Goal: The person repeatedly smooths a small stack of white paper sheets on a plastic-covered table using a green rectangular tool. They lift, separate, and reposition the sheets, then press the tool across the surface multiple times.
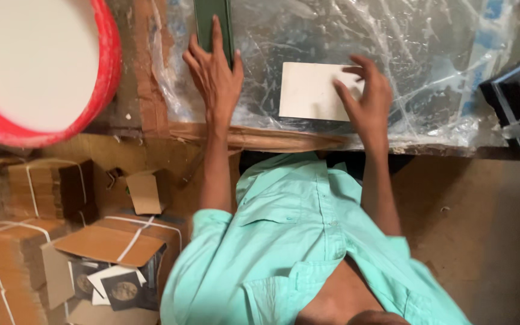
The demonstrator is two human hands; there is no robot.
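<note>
Mint-green button-up shirt [296,241], light woven fabric, creased. Short sleeves, hemmed cuffs ending above the elbows. Pointed collar, flap chest pocket on one side, front placket with stitched seams. Front open lower down, panels spread apart. Forearms bare. Left hand [215,72] and right hand [365,99] bare too: no gloves, rings, watch or bands visible. Nothing below the shirt in view.

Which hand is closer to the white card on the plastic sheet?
The right. The right hand has its fingertips on the white card's right edge. The left hand lies off to the card's left, resting on a dark green strip, not touching the card.
</note>
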